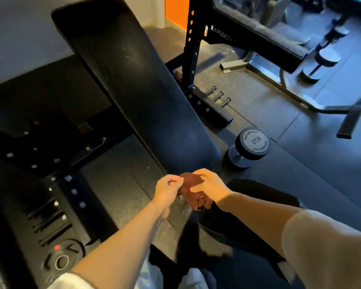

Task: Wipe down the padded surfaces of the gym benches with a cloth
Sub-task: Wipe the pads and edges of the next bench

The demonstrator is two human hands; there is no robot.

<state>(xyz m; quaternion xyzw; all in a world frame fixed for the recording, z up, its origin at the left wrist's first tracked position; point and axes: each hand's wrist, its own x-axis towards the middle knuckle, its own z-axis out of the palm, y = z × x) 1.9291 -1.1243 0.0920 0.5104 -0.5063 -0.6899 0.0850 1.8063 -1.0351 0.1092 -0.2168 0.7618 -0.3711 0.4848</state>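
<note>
Padding of the black bench backrest (121, 84) slopes up and away beyond both hands. Off past the right hand (209, 184) a dumbbell (248, 147) lies on the floor. Between the hands hangs a dark reddish cloth (191, 190): right fingers curl over its top, while the left hand (168, 187) pinches its near edge.

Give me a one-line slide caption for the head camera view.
Both hands hold a brown cloth below a black bench pad.
</note>
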